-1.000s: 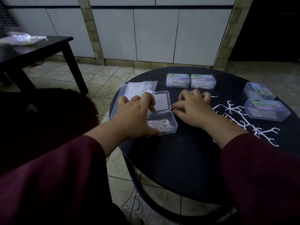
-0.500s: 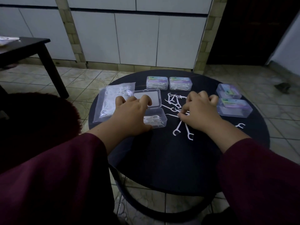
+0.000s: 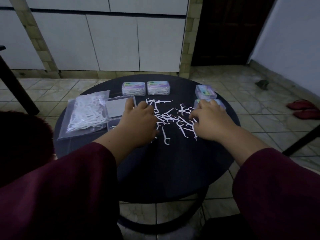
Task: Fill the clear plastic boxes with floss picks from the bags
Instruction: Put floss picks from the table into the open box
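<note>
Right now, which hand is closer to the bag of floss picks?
The left hand. It sits just right of the bag, over the open box. The right hand is farther right, across the loose picks.

open box [image 3: 119, 110] base: under left hand [image 3: 138, 123] | right hand [image 3: 213, 122] grip: unclear

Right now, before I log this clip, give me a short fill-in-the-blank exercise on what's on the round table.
1. The bag of floss picks lies at the table's ____ side.
2. Along the far edge of the round table, ____ closed boxes stand side by side.
3. The loose floss picks lie scattered ____ the left hand and the right hand.
4. The lid of the open box beside the bag is ____.

Missing words: left; two; between; open
</note>
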